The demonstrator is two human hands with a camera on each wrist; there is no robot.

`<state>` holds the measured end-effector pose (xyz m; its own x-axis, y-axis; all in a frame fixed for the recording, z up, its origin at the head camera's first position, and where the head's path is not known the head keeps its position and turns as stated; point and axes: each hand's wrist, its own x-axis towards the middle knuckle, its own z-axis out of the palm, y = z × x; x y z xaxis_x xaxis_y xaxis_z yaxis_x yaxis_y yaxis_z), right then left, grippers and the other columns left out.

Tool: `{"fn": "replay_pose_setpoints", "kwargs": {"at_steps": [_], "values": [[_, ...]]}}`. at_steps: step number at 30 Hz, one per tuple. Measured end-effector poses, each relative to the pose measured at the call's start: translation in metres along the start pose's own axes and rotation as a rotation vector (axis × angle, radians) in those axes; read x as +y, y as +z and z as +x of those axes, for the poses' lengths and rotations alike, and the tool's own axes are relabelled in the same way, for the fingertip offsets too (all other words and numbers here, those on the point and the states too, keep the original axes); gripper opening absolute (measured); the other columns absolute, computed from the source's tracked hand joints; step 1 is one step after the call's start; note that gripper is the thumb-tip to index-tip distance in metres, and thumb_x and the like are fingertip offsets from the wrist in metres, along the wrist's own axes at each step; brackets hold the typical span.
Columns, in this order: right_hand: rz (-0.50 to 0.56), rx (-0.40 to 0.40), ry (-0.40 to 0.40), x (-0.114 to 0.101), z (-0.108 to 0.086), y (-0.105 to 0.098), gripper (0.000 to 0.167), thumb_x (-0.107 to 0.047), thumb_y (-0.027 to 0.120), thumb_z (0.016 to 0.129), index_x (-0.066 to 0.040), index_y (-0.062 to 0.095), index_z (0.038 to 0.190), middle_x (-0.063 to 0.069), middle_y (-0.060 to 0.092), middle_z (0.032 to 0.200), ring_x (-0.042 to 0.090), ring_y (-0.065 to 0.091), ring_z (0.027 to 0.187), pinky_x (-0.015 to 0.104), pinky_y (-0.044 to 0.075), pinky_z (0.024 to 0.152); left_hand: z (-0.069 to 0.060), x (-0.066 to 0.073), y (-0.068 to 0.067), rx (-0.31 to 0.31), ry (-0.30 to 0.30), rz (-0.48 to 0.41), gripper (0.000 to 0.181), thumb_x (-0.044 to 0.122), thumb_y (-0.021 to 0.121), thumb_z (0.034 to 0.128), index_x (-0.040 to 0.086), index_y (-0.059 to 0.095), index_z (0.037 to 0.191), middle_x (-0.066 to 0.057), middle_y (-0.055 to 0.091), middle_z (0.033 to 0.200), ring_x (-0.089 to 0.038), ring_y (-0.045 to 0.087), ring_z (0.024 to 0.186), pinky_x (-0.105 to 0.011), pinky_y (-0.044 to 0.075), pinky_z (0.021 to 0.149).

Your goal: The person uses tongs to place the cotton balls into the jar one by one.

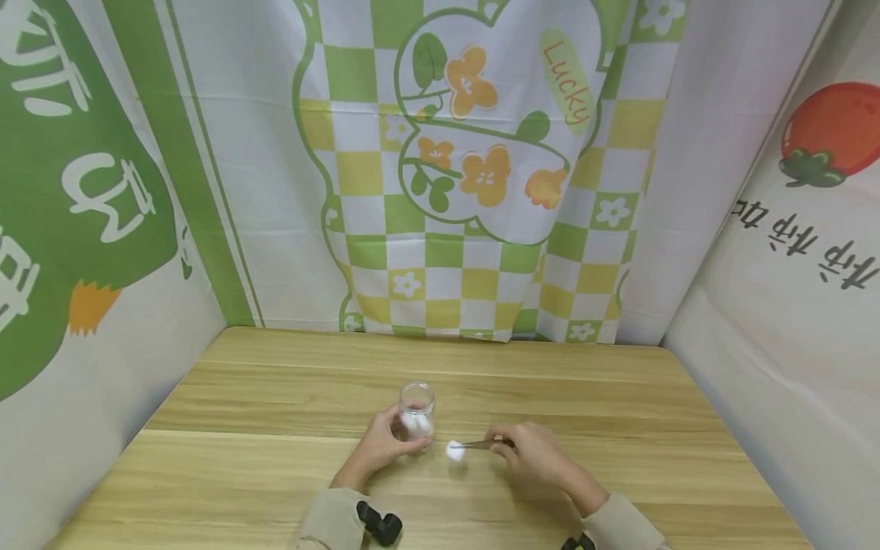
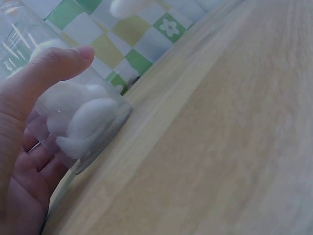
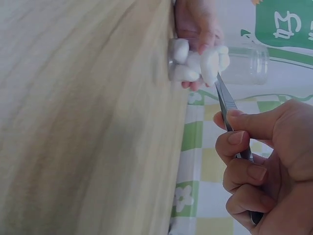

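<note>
A clear glass jar (image 1: 417,399) stands upright on the table, its mouth uncovered, with several white cotton balls (image 2: 90,120) inside. My left hand (image 1: 383,445) grips the jar from the left, thumb across its near side. In my right hand (image 1: 538,452) is a pair of metal tweezers (image 3: 226,105), held between thumb and curled fingers. The tweezers' tips pinch one cotton ball (image 1: 455,451), which hangs above the table just right of the jar. In the right wrist view that cotton ball overlaps the jar.
The wooden table (image 1: 289,382) carries the jar. A checked curtain (image 1: 447,290) with flower prints hangs behind its far edge, and printed cloths flank both sides. Each sleeve has a black device (image 1: 380,524) near the wrist.
</note>
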<state>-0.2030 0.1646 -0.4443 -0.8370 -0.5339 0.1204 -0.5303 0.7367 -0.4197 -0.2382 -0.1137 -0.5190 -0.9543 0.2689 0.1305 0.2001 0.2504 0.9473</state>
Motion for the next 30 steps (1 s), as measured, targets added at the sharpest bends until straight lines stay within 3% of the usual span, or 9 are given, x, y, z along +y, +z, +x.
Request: {"fn": "replay_pose_setpoints", "kwargs": {"at_steps": [5,11,21,30], "values": [[0.016,-0.001,-0.027,-0.003,0.002,-0.006,0.014,-0.017,0.061,0.092,-0.012,0.069,0.103,0.002,0.068,0.072,-0.006,0.037,0.055,0.014,0.03,0.048,0.0,0.001,0.0,-0.002,0.003,0.004,0.056,0.016,0.083,0.0742,0.01,0.058,0.124,-0.017,0.064,0.125,-0.015,0.061,0.107,-0.02,0.047,0.09],[-0.006,0.025,-0.053,-0.006,0.004,-0.01,0.012,-0.017,0.061,0.093,-0.013,0.068,0.101,-0.007,0.054,0.06,-0.006,0.029,0.05,0.011,0.023,0.045,0.0,0.002,0.0,-0.003,0.003,0.011,0.056,0.015,0.083,0.0742,0.009,0.058,0.124,-0.017,0.064,0.126,-0.022,0.061,0.111,-0.021,0.046,0.091],[-0.05,0.097,-0.071,-0.013,0.007,-0.017,0.009,-0.018,0.064,0.091,-0.016,0.069,0.098,-0.007,0.059,0.063,-0.007,0.031,0.052,0.012,0.024,0.045,-0.001,0.002,0.0,0.01,0.004,0.048,0.057,0.018,0.083,0.0742,0.009,0.058,0.124,-0.016,0.065,0.124,-0.016,0.061,0.108,-0.024,0.047,0.092],[-0.04,0.117,-0.056,-0.018,0.011,-0.023,0.009,-0.018,0.063,0.091,-0.016,0.069,0.098,-0.007,0.056,0.061,-0.006,0.031,0.052,0.013,0.024,0.046,-0.001,0.003,0.0,0.003,0.014,0.045,0.056,0.015,0.082,0.0748,0.009,0.058,0.125,-0.016,0.064,0.126,-0.025,0.06,0.113,-0.024,0.046,0.093]]}}
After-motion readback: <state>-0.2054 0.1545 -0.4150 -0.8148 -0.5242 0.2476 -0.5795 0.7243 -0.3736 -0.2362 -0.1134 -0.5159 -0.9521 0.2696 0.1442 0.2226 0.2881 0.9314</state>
